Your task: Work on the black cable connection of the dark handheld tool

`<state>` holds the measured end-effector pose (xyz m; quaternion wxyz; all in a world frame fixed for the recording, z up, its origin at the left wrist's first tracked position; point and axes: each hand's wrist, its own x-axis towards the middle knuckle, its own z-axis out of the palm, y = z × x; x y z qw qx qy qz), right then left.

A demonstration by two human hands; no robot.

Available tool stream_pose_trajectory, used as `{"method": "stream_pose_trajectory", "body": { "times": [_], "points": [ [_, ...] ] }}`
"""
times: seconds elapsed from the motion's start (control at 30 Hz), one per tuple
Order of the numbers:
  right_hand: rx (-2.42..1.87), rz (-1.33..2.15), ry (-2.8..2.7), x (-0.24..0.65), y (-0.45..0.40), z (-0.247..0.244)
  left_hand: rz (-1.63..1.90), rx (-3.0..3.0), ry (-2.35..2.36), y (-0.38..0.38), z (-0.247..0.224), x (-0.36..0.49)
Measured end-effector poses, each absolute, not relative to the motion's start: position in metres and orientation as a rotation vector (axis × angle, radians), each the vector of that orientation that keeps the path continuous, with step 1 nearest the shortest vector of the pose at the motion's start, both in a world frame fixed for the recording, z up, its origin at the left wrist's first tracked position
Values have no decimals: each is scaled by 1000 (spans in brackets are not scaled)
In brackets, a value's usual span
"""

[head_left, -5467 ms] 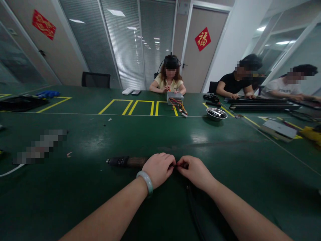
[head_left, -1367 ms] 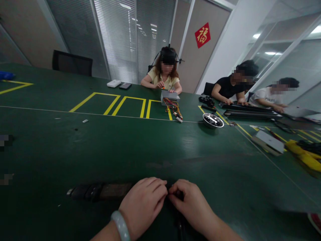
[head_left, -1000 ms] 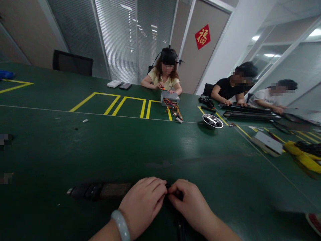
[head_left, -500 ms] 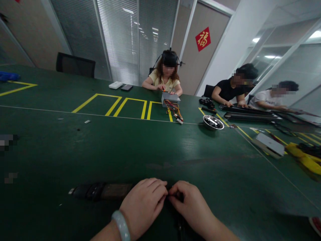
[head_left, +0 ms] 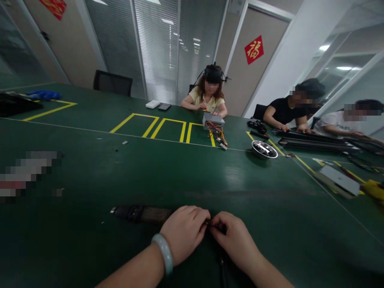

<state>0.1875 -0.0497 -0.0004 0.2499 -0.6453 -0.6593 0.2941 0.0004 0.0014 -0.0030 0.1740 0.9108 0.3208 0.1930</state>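
On the green table (head_left: 144,176) lies a long dark object (head_left: 154,215) with a brown middle section and a small metal tip at its left end. My left hand (head_left: 186,230), with a pale bangle at the wrist, rests over its right end, fingers closed. Close beside it, my right hand (head_left: 232,236) is pinched, its fingertips almost touching those of my left hand. Something small and dark sits between the fingertips, too small to make out. A thin dark rod-like item (head_left: 222,266) lies below, between my forearms.
Across the table a person works on a grey metal box (head_left: 213,120) with coloured wires. Two more people sit at the right by long black parts (head_left: 315,145). A metal bowl (head_left: 264,149) and a white-grey box (head_left: 337,181) stand at the right.
The view has turned left, so the scene sits further right in the frame. Both hands keep nearly the same pose, fingertips still close together.
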Motion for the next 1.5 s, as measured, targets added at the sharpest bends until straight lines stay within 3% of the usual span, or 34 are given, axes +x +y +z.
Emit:
{"method": "stream_pose_trajectory", "body": {
  "times": [0.5,0.67,0.9,1.17,1.37,1.5],
  "points": [
    [-1729,842,-1883,195,-49,-5,480,2799,949,1,-2,3],
    [-1731,792,-1961,199,-46,-8,659,2795,901,-8,8,1],
    [-1677,587,-2138,200,-48,-5,698,2932,393,-16,3,6],
    [-1438,-97,-2470,166,-37,-3,768,2986,-17,-14,-2,6],
    [-1401,-331,-2665,153,-11,-33,827,2965,-38,-8,-9,9],
    [-1485,-282,-2618,165,-18,-25,815,2955,30,-8,-4,6]
  ]
}}
